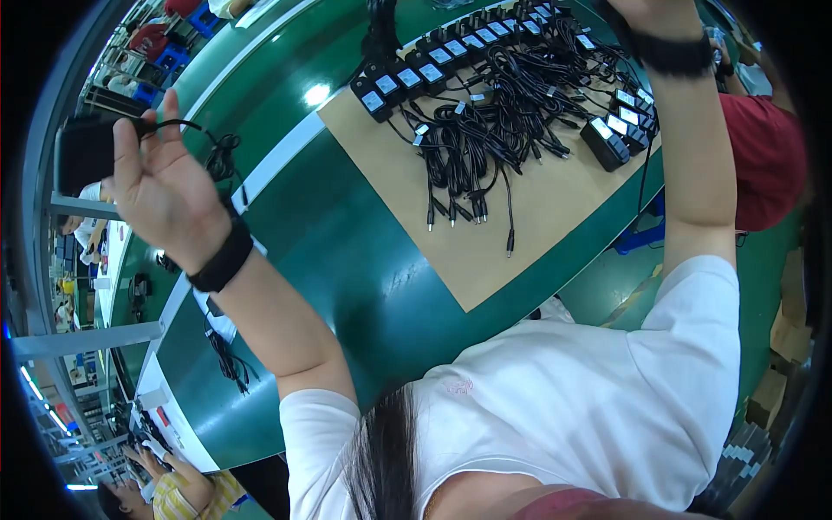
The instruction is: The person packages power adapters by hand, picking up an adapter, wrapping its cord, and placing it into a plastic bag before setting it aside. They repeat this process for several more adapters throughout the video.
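My left hand [169, 195] is raised at the far left, its thumb and fingers closed round a black power adapter [85, 156]. A black cable runs from the adapter to a tied bundle [223, 158] hanging beside the fingers. At the top right, my right hand [663, 16] reaches past the picture's upper edge, so its fingers are out of sight. Below its wrist, several black power adapters [605, 143] lie on a brown cardboard sheet [472, 269]. More adapters [407, 78] with pale labels stand in a row along the sheet's far side, their tangled cables [485, 130] heaped in front.
A green worktop [321, 243] with a white strip bears the cardboard. Another cable bundle [227, 360] lies near its left edge. Grey metal framing [87, 342] stands at the left. A person in a red shirt [763, 165] is close on the right; another in yellow stripes [186, 498] is lower left.
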Tool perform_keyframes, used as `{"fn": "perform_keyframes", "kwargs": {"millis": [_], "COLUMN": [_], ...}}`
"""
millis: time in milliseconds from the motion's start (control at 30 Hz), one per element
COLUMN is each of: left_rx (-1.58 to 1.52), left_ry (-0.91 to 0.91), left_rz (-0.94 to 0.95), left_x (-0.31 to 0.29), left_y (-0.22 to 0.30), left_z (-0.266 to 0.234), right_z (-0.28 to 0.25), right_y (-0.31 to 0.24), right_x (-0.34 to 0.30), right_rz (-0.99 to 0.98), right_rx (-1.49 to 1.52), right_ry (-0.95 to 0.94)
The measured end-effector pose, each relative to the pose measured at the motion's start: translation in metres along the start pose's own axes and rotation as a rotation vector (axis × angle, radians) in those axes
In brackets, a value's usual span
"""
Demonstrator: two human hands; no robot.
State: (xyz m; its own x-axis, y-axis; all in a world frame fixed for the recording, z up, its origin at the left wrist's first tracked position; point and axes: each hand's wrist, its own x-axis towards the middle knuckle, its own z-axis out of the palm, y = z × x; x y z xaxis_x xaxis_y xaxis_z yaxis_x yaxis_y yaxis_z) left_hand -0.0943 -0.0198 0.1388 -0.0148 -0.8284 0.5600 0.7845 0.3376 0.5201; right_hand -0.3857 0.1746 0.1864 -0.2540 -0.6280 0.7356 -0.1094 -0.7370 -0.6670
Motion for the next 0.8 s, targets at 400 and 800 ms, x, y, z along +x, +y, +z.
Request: {"fn": "perform_keyframes", "kwargs": {"millis": [400, 800], "left_rx": [-0.008, 0.01], "left_ry": [-0.316, -0.198], "left_rz": [-0.312, -0.168], "left_x": [-0.022, -0.057], "left_y": [0.064, 0.126], "left_z": [-0.033, -0.064], "right_z": [-0.075, -0.049], "right_y": [0.042, 0.018], "right_x": [-0.228, -0.212], "right_rz": [0.202, 0.147], "right_rx": [-1.362, -1.659], "right_ry": [-0.381, -0.387]}}
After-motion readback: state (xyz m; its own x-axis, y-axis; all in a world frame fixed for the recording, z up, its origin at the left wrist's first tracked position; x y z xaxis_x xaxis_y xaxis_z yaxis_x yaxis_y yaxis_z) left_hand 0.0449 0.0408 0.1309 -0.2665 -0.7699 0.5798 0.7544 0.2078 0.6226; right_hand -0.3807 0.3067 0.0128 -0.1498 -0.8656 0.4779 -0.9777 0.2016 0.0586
